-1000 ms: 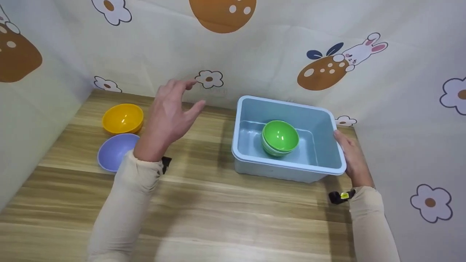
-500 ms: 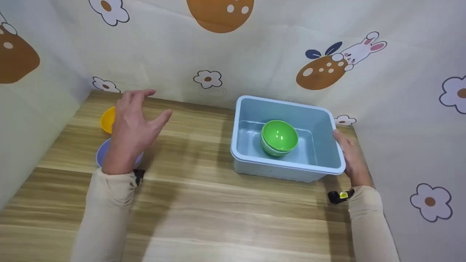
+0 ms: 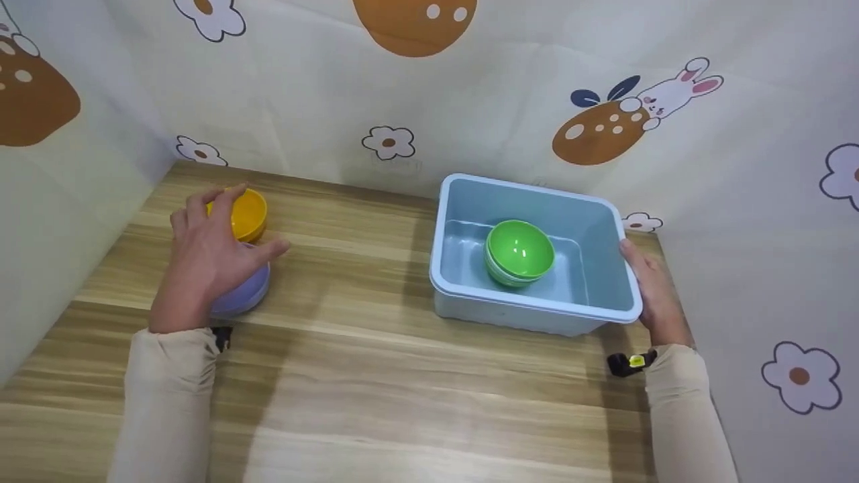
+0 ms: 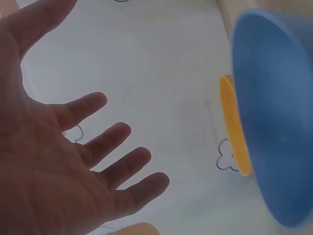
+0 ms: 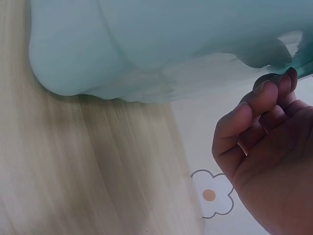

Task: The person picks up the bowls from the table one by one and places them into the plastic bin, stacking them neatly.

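Observation:
My left hand (image 3: 207, 258) hovers over two bowls at the table's left, fingers spread and palm holding nothing. Beneath it, partly covered, sits a purple bowl (image 3: 245, 294), which looks blue in the left wrist view (image 4: 279, 117). Just behind stands a yellow bowl (image 3: 251, 216), overlapped by the fingertips in the head view. On the right, my right hand (image 3: 656, 295) grips the right rim of a light blue plastic bin (image 3: 530, 307), thumb over the edge and fingers curled below it. Inside the bin rests a small stack of bowls, a green bowl (image 3: 521, 249) on top.
The wooden table (image 3: 376, 389) runs up to a patterned cloth (image 3: 483, 100) hung at the back and both sides. The bin stands near the back and right cloth; the two loose bowls are close to the left one.
My left hand has moved left and down from mid-table to over the purple and yellow bowls. The right hand keeps its grip on the bin, which stays in place.

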A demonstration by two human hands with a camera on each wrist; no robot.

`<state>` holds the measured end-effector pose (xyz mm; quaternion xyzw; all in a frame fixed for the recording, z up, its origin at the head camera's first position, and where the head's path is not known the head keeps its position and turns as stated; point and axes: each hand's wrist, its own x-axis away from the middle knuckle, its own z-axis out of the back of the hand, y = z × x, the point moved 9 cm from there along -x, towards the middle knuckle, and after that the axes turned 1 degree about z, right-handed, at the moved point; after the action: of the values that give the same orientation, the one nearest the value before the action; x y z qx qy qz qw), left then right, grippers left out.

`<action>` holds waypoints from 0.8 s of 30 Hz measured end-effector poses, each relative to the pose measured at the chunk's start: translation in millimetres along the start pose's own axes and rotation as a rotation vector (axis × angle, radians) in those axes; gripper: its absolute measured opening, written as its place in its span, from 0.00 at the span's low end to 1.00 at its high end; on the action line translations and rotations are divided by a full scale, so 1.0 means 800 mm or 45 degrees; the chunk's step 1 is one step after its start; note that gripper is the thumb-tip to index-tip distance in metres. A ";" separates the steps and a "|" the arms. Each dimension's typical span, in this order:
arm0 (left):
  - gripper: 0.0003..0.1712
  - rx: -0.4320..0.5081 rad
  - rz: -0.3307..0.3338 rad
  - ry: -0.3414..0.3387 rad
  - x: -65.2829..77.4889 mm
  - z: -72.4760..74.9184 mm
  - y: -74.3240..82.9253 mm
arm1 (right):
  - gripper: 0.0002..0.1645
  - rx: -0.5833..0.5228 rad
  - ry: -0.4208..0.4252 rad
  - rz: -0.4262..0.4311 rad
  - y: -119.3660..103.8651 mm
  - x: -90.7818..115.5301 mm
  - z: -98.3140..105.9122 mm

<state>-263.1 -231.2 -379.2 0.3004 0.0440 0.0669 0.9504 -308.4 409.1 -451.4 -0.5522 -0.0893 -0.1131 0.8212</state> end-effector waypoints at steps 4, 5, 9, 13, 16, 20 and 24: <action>0.68 -0.054 0.063 -0.137 0.003 -0.013 -0.023 | 0.36 -0.006 -0.005 -0.023 0.002 0.001 0.000; 0.71 -0.062 0.076 -0.181 0.004 -0.018 -0.029 | 0.36 -0.008 -0.006 -0.021 0.002 0.001 0.000; 0.76 -0.082 0.097 -0.295 0.009 -0.031 -0.045 | 0.33 -0.030 0.000 0.009 0.001 0.000 0.000; 0.76 -0.089 0.110 -0.303 0.011 -0.037 -0.055 | 0.31 -0.054 0.014 0.025 0.000 -0.001 0.001; 0.77 -0.095 0.124 -0.318 0.012 -0.042 -0.060 | 0.31 -0.037 0.019 -0.001 0.003 0.000 0.002; 0.79 -0.107 0.138 -0.353 0.015 -0.049 -0.067 | 0.36 0.010 0.015 -0.019 0.004 0.001 0.002; 0.82 -0.113 0.150 -0.362 0.016 -0.053 -0.072 | 0.41 0.045 0.001 -0.021 0.002 0.002 0.001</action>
<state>-250.0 -252.4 -447.5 0.2668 -0.1117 0.0811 0.9538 -306.4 410.3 -452.0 -0.5368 -0.0954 -0.1186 0.8299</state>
